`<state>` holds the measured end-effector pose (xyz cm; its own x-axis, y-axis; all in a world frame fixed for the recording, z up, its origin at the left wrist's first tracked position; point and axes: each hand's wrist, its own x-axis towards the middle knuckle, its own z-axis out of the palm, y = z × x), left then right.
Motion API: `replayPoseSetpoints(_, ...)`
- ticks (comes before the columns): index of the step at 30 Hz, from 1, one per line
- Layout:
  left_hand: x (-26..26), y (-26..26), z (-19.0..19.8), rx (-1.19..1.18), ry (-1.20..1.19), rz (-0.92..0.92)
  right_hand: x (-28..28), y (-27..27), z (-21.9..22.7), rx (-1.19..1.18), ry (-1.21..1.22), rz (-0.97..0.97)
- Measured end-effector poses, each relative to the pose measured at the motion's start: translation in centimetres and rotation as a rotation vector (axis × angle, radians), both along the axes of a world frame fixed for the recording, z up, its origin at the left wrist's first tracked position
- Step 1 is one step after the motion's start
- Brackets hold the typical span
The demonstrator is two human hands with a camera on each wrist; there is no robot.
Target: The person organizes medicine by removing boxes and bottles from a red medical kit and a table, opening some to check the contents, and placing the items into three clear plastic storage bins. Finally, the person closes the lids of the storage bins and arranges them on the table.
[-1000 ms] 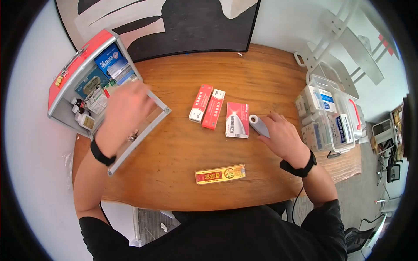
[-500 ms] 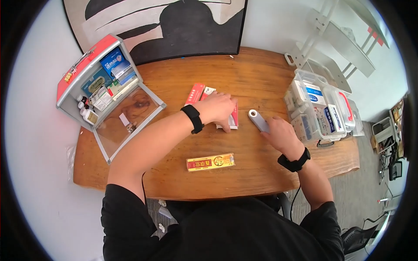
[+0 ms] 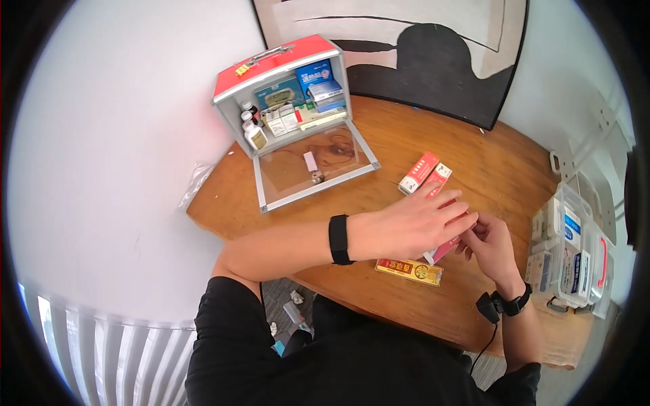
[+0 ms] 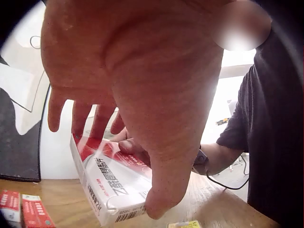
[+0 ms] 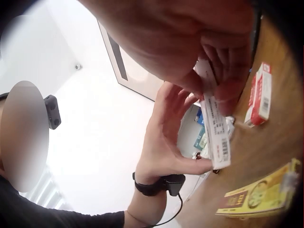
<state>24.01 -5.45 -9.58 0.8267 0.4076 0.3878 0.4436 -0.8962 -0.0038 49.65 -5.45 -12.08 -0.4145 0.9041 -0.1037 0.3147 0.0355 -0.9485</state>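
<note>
A flat red and white medicine box point(image 3: 443, 253) is held up over the table between both hands. My left hand point(image 3: 420, 224) holds it from above, its thumb at one end and fingers along the far side in the left wrist view. My right hand point(image 3: 495, 252) pinches the opposite end with thumb and fingers. The box's printed front point(image 4: 116, 175) faces the left wrist camera; its narrow side point(image 5: 217, 130) shows in the right wrist view. Under the hands lies a yellow and red box point(image 3: 409, 271). Two slim red and white boxes point(image 3: 420, 173) lie just beyond the left hand.
At the back left stands a red first-aid case point(image 3: 277, 64), its clear front flap point(image 3: 315, 166) folded down onto the table. Boxes and small bottles point(image 3: 254, 132) fill it. On the right is a clear plastic container point(image 3: 565, 237) of boxes. A framed picture point(image 3: 406, 68) leans behind.
My left hand moved from the case to the medicine box, which is now lifted off the table. My right hand has let go of the grey device and grips the box. The head view turned left.
</note>
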Motion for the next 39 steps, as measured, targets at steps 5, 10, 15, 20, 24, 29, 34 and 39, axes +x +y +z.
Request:
replayPoseSetpoints(5,-4.2,-2.0,1.6,-0.071,-0.220,0.137,-3.2,0.7,-0.1,-0.027,0.245,-0.038)
replayPoseSetpoints(10,-7.9,-2.8,1.8,-0.684,-0.477,0.429,-6.6,0.0,-0.3,-0.004,0.371,0.018)
replayPoseSetpoints(15,-14.9,-0.9,2.9,-0.603,-0.451,0.631,-7.8,-1.8,0.9,0.066,0.244,0.041)
replayPoseSetpoints(20,-26.1,5.6,2.4,0.049,-0.375,0.917,-5.0,-2.9,1.7,0.199,-0.051,0.089)
replayPoseSetpoints(24,-32.2,10.8,3.8,0.076,-0.180,1.187,-3.3,-3.9,2.0,0.216,-0.128,0.034)
replayPoseSetpoints(29,-35.4,14.5,2.6,0.114,-0.099,1.266,-1.9,-4.0,1.2,0.241,-0.225,-0.013)
replayPoseSetpoints(34,-37.4,16.5,1.5,0.036,-0.146,1.253,-1.3,-3.7,-0.5,0.189,-0.228,-0.056)
replayPoseSetpoints(39,-37.5,14.6,1.9,-0.228,-0.152,1.077,-1.3,-3.4,-0.8,0.179,-0.224,-0.064)
